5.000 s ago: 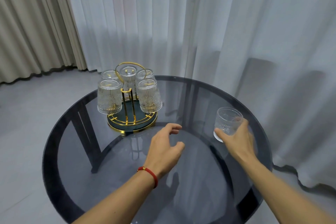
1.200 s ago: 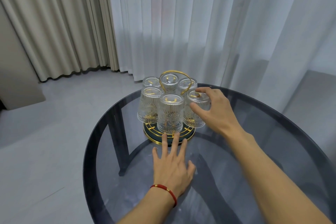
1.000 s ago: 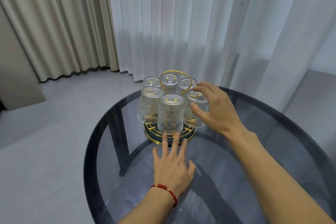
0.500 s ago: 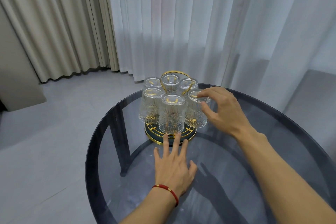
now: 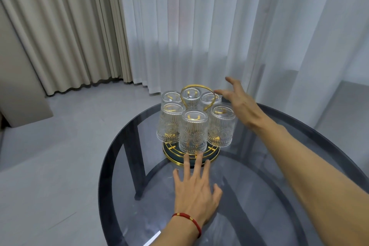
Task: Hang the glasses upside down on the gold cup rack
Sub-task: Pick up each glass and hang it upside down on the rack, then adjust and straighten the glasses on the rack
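Note:
The gold cup rack (image 5: 211,155) with a dark round base and a gold loop handle stands on the round glass table (image 5: 279,175). Several patterned clear glasses hang upside down on it, the nearest one (image 5: 192,133) in front and another (image 5: 220,128) at the right. My left hand (image 5: 194,191) lies flat on the table, fingers spread, fingertips touching the rack's base rim. My right hand (image 5: 239,104) hovers open just right of and above the rack, holding nothing.
White sheer curtains (image 5: 219,26) hang close behind the table, beige curtains (image 5: 60,26) at the left. The table's dark frame (image 5: 135,156) shows through the glass. Grey floor lies to the left.
My right hand has let go of the right-hand glass and lifted up and back with fingers spread. The left hand stays flat at the base.

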Tool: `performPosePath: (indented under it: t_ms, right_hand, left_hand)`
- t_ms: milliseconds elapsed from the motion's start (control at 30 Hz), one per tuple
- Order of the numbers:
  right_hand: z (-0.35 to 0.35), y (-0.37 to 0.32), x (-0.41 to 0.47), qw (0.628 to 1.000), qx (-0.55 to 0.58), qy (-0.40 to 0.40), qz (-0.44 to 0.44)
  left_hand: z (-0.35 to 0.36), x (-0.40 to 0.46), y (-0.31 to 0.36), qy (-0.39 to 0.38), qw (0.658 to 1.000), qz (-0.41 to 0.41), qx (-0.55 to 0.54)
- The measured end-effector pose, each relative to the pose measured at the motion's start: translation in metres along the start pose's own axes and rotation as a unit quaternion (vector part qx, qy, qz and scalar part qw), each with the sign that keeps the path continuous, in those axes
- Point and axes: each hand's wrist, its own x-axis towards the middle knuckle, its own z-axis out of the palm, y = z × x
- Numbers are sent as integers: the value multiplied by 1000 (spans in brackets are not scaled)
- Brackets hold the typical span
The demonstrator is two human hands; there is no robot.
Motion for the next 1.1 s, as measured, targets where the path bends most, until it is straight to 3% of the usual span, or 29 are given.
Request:
performPosePath:
  t_ms: [133, 500, 733, 1100]
  right_hand:
    - [4, 4, 23, 998, 3, -50, 28]
    - [-2, 17, 32, 993, -120, -21, 7]
    - [-6, 12, 38, 967, -247, -35, -41]
    - [-7, 16, 40, 967, -249, -25, -40]
  left_hand:
    - [-1, 0, 0, 13, 1000, 0, -3]
    - [1, 0, -1, 5, 1000, 0, -1]
    - [2, 0, -1, 0, 1000, -1, -4]
    - [2, 1, -1, -6, 1000, -1, -2]
